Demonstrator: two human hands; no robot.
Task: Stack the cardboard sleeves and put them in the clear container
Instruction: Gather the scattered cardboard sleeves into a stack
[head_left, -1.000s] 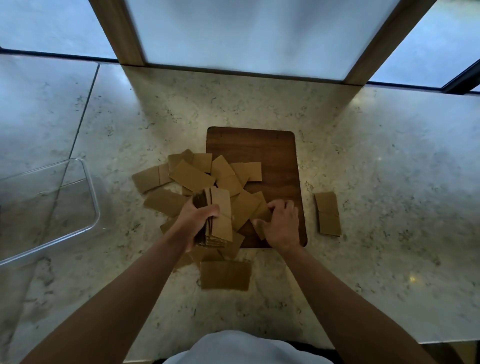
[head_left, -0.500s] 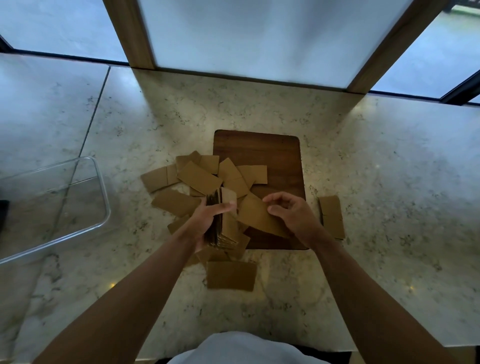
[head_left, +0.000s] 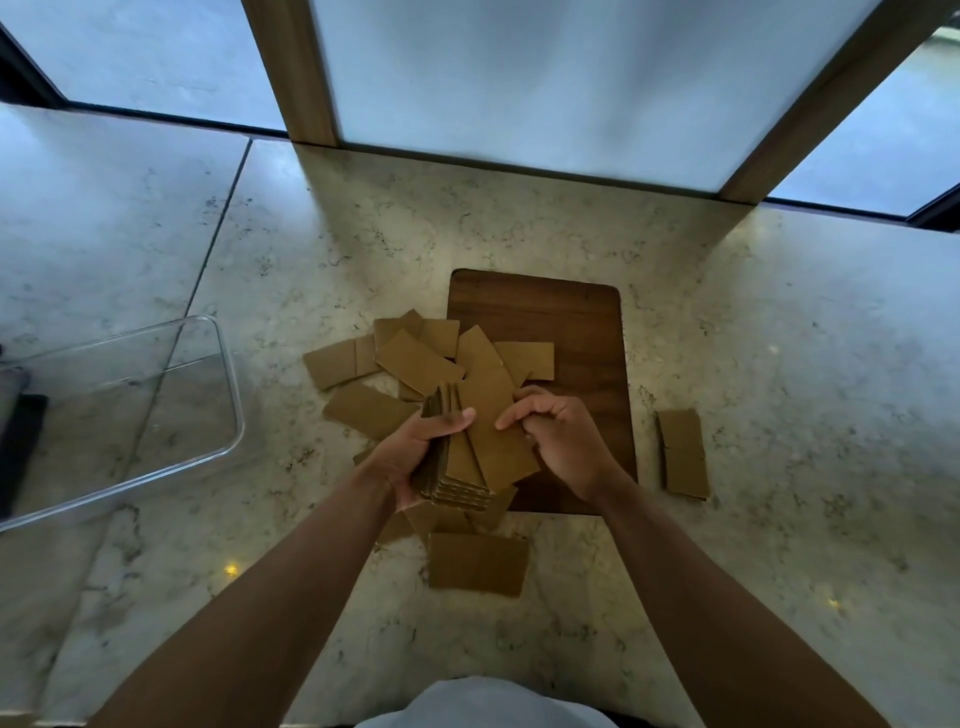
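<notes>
My left hand (head_left: 415, 457) grips a thick stack of brown cardboard sleeves (head_left: 457, 473), held above the counter. My right hand (head_left: 561, 441) pinches one loose sleeve (head_left: 498, 415) and lays it slanted against the top of that stack. Several more flat sleeves (head_left: 415, 358) lie scattered behind and under the hands, partly on a dark wooden board (head_left: 571, 322). One sleeve (head_left: 478, 564) lies nearer me and another (head_left: 683, 452) to the right of the board. The clear container (head_left: 223, 374) stands at the left, with no sleeves in it.
The marble counter (head_left: 779, 364) runs to frosted window panes with wooden frames (head_left: 296, 73) at the back. A dark object (head_left: 21, 441) shows through the container's left side. My white shirt (head_left: 483, 704) is at the bottom edge.
My right hand lifted a sleeve off the board and brought it left onto the stack in my left hand. The camera view shifted slightly.
</notes>
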